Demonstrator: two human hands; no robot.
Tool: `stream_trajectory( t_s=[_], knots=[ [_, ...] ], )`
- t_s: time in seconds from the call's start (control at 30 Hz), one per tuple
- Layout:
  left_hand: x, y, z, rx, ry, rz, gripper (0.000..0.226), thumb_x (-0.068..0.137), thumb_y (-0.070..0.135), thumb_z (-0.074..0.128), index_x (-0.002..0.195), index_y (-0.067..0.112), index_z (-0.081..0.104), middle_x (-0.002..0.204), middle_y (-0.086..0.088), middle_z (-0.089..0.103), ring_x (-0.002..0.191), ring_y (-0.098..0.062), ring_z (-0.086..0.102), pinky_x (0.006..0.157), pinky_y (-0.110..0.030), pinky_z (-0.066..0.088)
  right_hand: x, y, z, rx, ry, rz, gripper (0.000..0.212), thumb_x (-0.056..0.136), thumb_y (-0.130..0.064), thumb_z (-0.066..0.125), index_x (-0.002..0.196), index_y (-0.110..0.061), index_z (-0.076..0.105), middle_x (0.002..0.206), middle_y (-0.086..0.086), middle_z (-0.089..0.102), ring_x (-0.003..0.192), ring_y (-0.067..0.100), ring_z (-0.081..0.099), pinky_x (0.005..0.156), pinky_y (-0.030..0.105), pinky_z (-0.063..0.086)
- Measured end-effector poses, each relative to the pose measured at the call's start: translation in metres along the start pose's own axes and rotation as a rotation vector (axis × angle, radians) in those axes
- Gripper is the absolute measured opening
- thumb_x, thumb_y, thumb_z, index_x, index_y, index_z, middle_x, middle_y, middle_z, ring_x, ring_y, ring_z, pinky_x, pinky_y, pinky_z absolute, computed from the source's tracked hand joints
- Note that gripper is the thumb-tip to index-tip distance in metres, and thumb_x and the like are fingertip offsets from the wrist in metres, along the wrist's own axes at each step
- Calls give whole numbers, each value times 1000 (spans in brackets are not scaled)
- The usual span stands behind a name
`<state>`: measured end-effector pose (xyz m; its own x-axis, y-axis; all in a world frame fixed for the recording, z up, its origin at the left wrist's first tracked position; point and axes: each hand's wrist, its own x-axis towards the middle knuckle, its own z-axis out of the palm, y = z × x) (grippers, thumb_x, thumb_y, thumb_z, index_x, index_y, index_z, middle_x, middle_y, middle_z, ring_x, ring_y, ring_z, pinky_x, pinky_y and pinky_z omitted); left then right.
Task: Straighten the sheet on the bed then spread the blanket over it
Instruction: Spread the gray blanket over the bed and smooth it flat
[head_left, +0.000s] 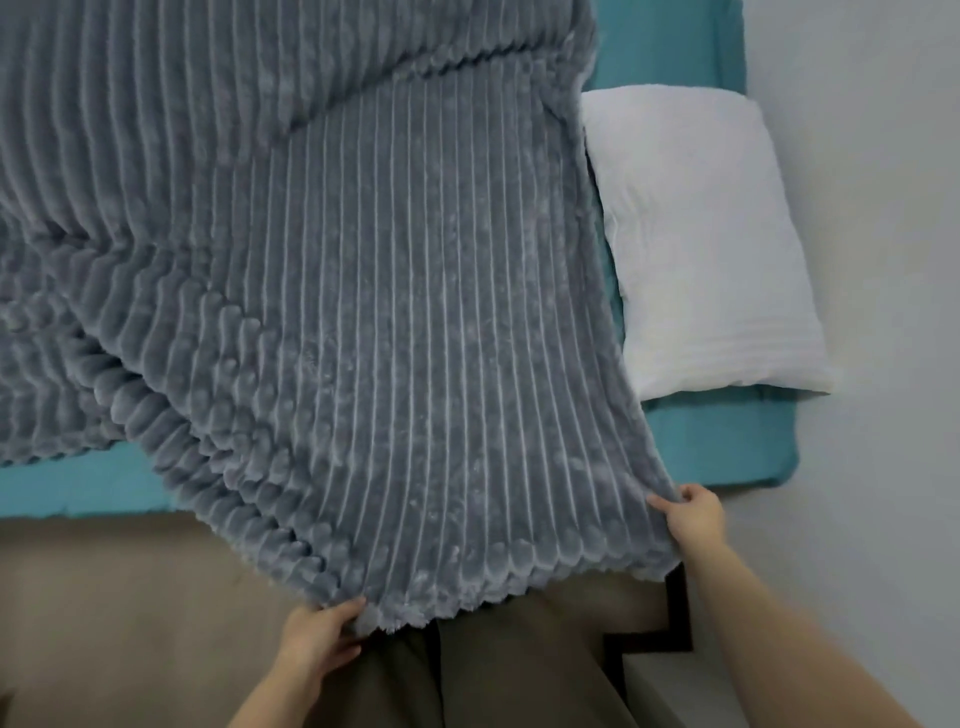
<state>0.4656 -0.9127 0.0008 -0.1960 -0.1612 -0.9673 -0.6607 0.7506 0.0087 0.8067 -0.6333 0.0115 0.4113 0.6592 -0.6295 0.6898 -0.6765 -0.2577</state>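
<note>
- The blanket (363, 291), grey and plush with raised ribs, covered most of the bed (769, 457) and filled the upper left of the view. Two long folds crossed it, one curving near the top and one running down its left part. Its near portion was lifted off the bed and drawn out over the bed's near edge toward the person.
- The sheet (78, 488), teal, showed as a bare strip along the near edge of the bed at the left, again below the pillow at the right, and at the far right corner beyond the blanket. Where it showed it lay flat.
- The floor (130, 597), tan, ran along the near side of the bed.
- The pillow (701, 234), white and slightly creased, lay on the sheet at the right end of the bed, just beside the blanket's right edge and close to the pale wall (883, 156).
- The trousers (493, 675), olive-brown, showed at the bottom centre under the hanging blanket edge.
- The left hand (317, 639) was closed on the blanket's scalloped near edge, thumb on top and fingers tucked beneath.
- The right hand (693, 512) pinched the blanket's near right corner, fingers curled into the pile, near the bed's near right corner.
</note>
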Motion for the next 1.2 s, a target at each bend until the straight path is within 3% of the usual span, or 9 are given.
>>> stream_trajectory(
  t_s=[0.13, 0.23, 0.37, 0.57, 0.7, 0.8, 1.0, 1.1, 1.2],
  knots=[
    [-5, 2, 10, 336, 90, 106, 12, 86, 14, 68, 90, 8, 60, 74, -14, 65, 63, -28, 61, 56, -29, 46, 1, 10, 1, -221, -5, 20, 5, 86, -11, 62, 86, -8, 59, 98, 19, 63, 82, 31, 60, 76, 40, 51],
    [-10, 13, 12, 677, 38, 164, 15, 87, 20, 61, 92, 6, 65, 84, -15, 68, 78, -29, 67, 73, -35, 55, -2, 7, 13, -323, 60, 56, 33, 86, -4, 52, 118, -2, 50, 130, 27, 41, 109, 43, 51, 95, 42, 43],
    [-21, 31, 13, 932, 122, 201, 23, 90, 37, 52, 105, 23, 61, 114, -1, 64, 95, -19, 58, 84, -30, 47, -19, -26, 52, -230, -125, 37, 50, 86, -8, 61, 132, 0, 43, 141, 25, 26, 115, 41, 46, 100, 37, 39],
    [2, 56, 8, 512, 165, 397, 40, 91, 17, 61, 129, 8, 58, 134, -13, 57, 124, -29, 52, 95, -30, 39, -61, -87, 138, -402, -461, -373, 57, 91, -20, 61, 144, -14, 39, 149, 8, 30, 128, 25, 45, 97, 27, 39],
    [18, 74, -16, 337, 192, 465, 46, 92, 19, 61, 136, 11, 52, 139, -13, 52, 119, -28, 54, 91, -32, 41, -96, -132, 195, -540, -653, -589, 60, 94, -26, 58, 148, -22, 32, 152, -1, 29, 134, 17, 40, 100, 23, 37],
    [31, 81, -43, 229, 177, 468, 50, 94, 24, 59, 141, 13, 46, 144, -9, 46, 128, -27, 49, 102, -35, 40, -130, -167, 244, -618, -745, -740, 62, 93, -33, 58, 148, -29, 30, 155, -6, 26, 139, 15, 34, 102, 21, 32],
    [71, 89, -119, 1, 168, 449, 49, 94, 21, 59, 141, 14, 47, 143, -10, 49, 125, -27, 52, 100, -32, 40, -218, -234, 361, -805, -873, -1107, 57, 92, -34, 58, 144, -43, 35, 160, -9, 11, 146, 17, 17, 111, 30, 27],
    [94, 91, -169, -94, 164, 471, 43, 94, 20, 59, 136, 17, 54, 133, -13, 58, 121, -28, 54, 101, -33, 39, -268, -260, 420, -883, -835, -1371, 53, 90, -29, 60, 139, -40, 44, 161, -3, 7, 146, 22, 11, 116, 35, 21],
    [119, 89, -224, -181, 158, 445, 33, 94, 22, 58, 127, 24, 59, 127, -18, 60, 117, -26, 50, 97, -32, 38, -313, -285, 478, -906, -799, -1446, 52, 89, -23, 61, 139, -32, 49, 162, 2, 5, 147, 24, 10, 117, 32, 16]
  ],
)
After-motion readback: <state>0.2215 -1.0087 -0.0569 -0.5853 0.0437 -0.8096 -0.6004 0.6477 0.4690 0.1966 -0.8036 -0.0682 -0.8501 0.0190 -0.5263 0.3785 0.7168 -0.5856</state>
